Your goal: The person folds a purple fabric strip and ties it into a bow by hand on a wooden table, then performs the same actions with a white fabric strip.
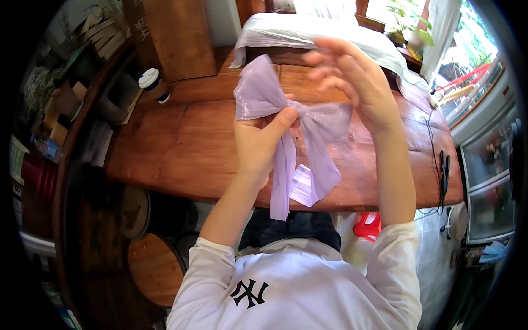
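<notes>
A large bow of sheer lilac ribbon (pixel 258 93) is pinched at its centre knot between the thumb and fingers of my left hand (pixel 264 130). Its two loops spread to either side, and two tails hang down over the table's front edge. Part of one tail shows a shinier, paler face. My right hand (pixel 350 78) is raised above and to the right of the bow's right loop, fingers apart, slightly bent and blurred. Nothing is visible in it. The left fingers behind the knot are mostly hidden.
On the brown wooden table (pixel 185 140) a lidded paper cup (pixel 153 84) stands at back left. White sheer fabric (pixel 305 31) drapes over a raised piece at the back. A black corded tool (pixel 443 177), perhaps a hair straightener, lies at right. Round wooden stools (pixel 156 268) stand below left.
</notes>
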A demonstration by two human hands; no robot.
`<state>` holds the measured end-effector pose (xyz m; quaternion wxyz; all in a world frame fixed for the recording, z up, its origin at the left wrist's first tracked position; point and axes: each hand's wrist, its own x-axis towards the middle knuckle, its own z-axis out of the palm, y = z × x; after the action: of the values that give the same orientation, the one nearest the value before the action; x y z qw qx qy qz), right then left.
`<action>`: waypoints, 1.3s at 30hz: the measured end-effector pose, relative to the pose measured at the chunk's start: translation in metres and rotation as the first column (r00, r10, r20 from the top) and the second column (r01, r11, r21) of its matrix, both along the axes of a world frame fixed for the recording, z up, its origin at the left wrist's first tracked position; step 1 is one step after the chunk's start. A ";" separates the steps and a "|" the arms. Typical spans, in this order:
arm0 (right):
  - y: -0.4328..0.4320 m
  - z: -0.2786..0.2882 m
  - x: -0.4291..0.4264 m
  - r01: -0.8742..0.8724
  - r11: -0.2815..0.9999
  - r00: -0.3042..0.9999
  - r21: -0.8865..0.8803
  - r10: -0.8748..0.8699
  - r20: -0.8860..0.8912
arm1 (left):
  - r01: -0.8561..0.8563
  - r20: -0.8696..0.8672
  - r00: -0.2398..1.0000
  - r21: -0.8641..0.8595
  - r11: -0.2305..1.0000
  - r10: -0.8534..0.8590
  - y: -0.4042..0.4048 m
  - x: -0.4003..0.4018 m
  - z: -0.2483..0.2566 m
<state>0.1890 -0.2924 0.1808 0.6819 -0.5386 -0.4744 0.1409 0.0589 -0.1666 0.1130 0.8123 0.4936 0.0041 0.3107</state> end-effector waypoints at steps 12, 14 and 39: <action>-0.010 -0.040 -0.006 -0.029 0.994 0.955 0.102 0.058 -0.290 | -0.073 0.088 0.994 0.131 0.989 0.061 0.060 -0.004 0.002; -0.009 -0.030 -0.009 -0.051 0.998 0.969 0.044 0.060 -0.241 | -0.140 0.070 0.990 0.257 0.956 0.126 0.068 -0.003 0.021; -0.004 -0.031 -0.040 0.255 0.912 0.948 0.322 -0.301 0.101 | 0.184 -0.078 0.982 0.577 0.796 -0.171 0.033 0.003 0.063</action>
<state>0.1494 -0.2968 0.1499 0.7327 -0.4979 -0.4582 -0.0732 0.0619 -0.1334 0.1756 0.6479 0.7196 -0.1284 0.2141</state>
